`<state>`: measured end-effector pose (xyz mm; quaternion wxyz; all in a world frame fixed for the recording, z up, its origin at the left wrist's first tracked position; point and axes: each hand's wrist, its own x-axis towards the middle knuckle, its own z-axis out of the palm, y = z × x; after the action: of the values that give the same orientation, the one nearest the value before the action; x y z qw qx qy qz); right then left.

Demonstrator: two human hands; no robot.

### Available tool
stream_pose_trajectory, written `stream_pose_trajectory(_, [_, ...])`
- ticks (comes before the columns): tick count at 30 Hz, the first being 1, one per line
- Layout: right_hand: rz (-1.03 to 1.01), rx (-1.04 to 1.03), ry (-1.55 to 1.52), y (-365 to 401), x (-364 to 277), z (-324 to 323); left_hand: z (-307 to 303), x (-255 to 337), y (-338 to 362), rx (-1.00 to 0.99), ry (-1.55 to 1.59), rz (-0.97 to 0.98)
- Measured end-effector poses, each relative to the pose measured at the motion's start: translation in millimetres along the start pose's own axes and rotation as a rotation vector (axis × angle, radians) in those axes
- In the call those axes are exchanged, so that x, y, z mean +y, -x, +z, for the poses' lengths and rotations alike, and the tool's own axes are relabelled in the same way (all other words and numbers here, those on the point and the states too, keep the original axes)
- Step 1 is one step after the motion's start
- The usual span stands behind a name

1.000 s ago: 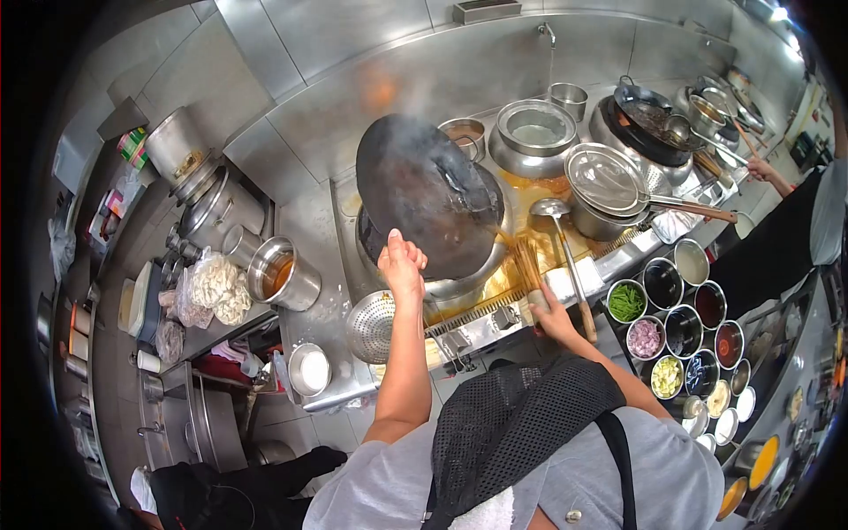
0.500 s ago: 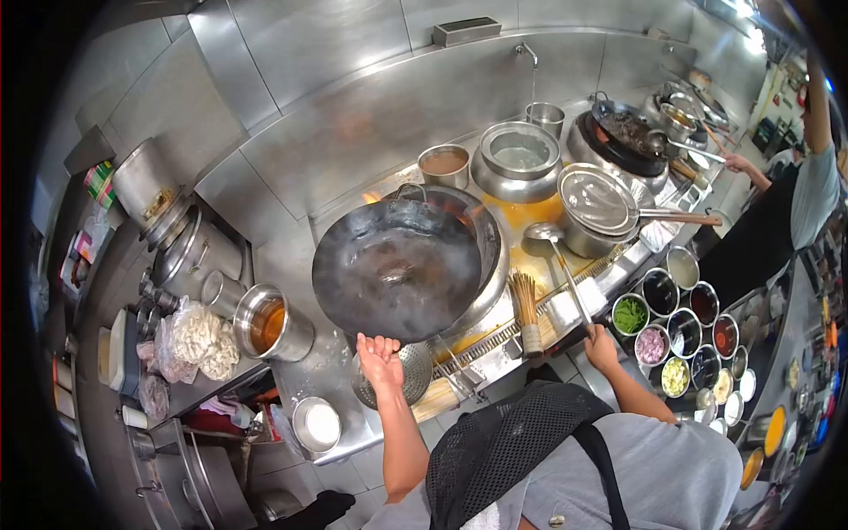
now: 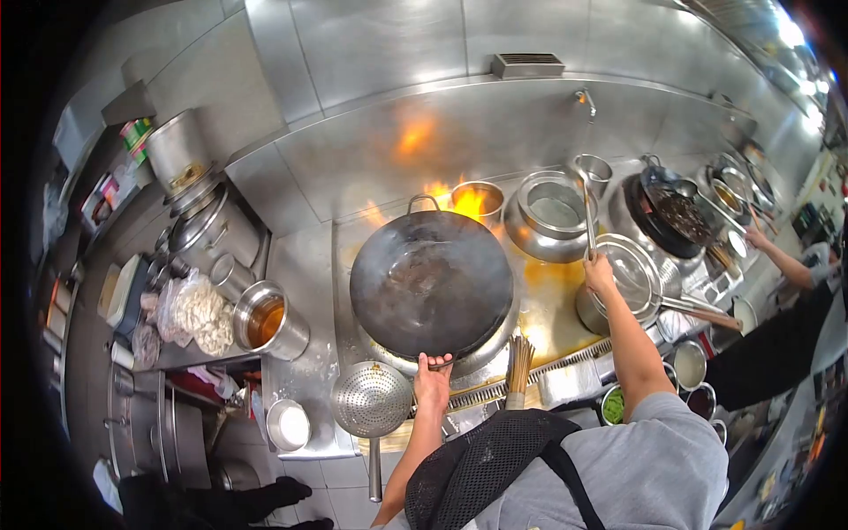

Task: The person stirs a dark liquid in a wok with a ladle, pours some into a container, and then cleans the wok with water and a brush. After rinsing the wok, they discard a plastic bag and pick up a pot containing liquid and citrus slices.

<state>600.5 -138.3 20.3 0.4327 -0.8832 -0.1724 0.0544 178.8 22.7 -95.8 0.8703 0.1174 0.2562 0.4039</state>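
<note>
A large dark wok [image 3: 431, 287] sits over the burner, smoke rising from it and flames behind its far rim. My left hand [image 3: 433, 380] grips the wok's near edge. My right hand [image 3: 599, 272] is closed on the handle of a ladle [image 3: 587, 212], raised upright; its bowl reaches the small metal container [image 3: 594, 172] below the tap. Beside my left hand lies a perforated strainer [image 3: 373, 399], its handle toward me. A bamboo brush [image 3: 519, 367] stands right of the wok.
A pot of water [image 3: 552, 208] and a pot with mesh strainers [image 3: 623, 274] are on the right. A pot of amber liquid [image 3: 269, 322] stands left. Another person's arm [image 3: 782, 261] works at a second wok [image 3: 680, 216].
The wok has gone from tilted to flatter over the burner, and flames have grown behind it. My right hand has moved the ladle forward from the counter's front. The view has shifted.
</note>
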Motion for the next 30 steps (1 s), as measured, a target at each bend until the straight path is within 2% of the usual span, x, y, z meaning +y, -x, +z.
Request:
stream_pose_trajectory(1, [-0.014,-0.023,0.002,-28,13,4,6,1,9,0.1,-0.029,-0.003])
stream_pose_trajectory(2, [0.372,-0.297,-0.779,-59,30,7,3,1,17,0.119,-0.013,0.018])
stream_pose_trajectory(3, [0.787,-0.567,-1.544,-80,34,14,-4,2,29,0.18,-0.247,0.101])
stream_pose_trajectory(4, [0.979,-0.66,-1.869,-71,9,-5,-14,3,40,0.247,-0.481,0.178])
stream_pose_trajectory(5, [0.973,-0.708,-1.908,-71,5,-3,-25,2,46,0.244,-0.663,0.318])
stream_pose_trajectory(6, [0.969,-0.754,-1.951,-69,5,-1,-23,6,51,0.271,-0.649,0.333])
stream_pose_trajectory(8, [0.938,-0.844,-1.961,-55,3,-4,2,26,66,0.113,-1.316,0.86])
stream_pose_trajectory(10, [0.865,-0.931,-2.023,-26,-12,-21,38,42,62,-0.074,-1.54,1.089])
stream_pose_trajectory(12, [0.894,-1.019,-2.066,10,-31,-44,58,46,51,-0.211,-1.725,1.079])
stream_pose_trajectory(14, [0.881,-1.051,-2.062,47,-48,-66,42,37,33,-0.323,-1.93,0.948])
stream_pose_trajectory(16, [0.864,-1.077,-2.056,86,-66,-88,39,31,31,-0.335,-1.878,0.97])
stream_pose_trajectory(19, [0.945,-1.13,-2.06,141,-83,-111,41,28,30,-0.355,-1.878,0.964])
stream_pose_trajectory(24, [0.994,-1.18,-1.942,201,-74,-118,42,24,27,-0.353,-1.958,0.943])
stream_pose_trajectory(26, [1.055,-1.139,-1.9,214,-67,-120,45,24,28,-0.352,-1.957,0.933])
stream_pose_trajectory(29, [0.937,-1.042,-1.53,220,-62,-120,45,22,30,-0.345,-1.951,0.941])
stream_pose_trajectory(30, [0.935,-1.033,-1.532,217,-63,-121,45,22,29,-0.333,-1.948,0.955])
